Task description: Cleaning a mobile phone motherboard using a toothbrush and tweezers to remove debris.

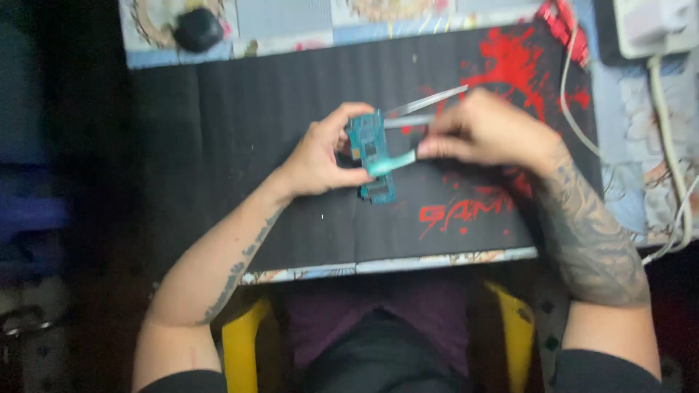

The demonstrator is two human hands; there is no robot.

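Mat [240, 182]: black, ribbed, splashed with red at the right; laid across the table.
Left hand [320, 156]: closed around the board's left edge.
Right hand [488, 131]: pinched shut on metal tweezers [426, 105] and a pale teal strip [389, 164].
Circuit board [368, 153]: small, teal-blue, dotted with dark chips; held upright-lengthwise just above the mat's middle, slightly blurred.

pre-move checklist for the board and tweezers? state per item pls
1. Left hand grips the teal circuit board by its edges: ok.
2. Right hand holds the tweezers: ok.
3. Pale teal strip pinched at right fingertips, meeting the board: ok.
4. Tweezer tips on the board: cannot tell, blurred.
5. Board over the black mat, not past its edge: ok.
6. White cables apart from both hands: ok.
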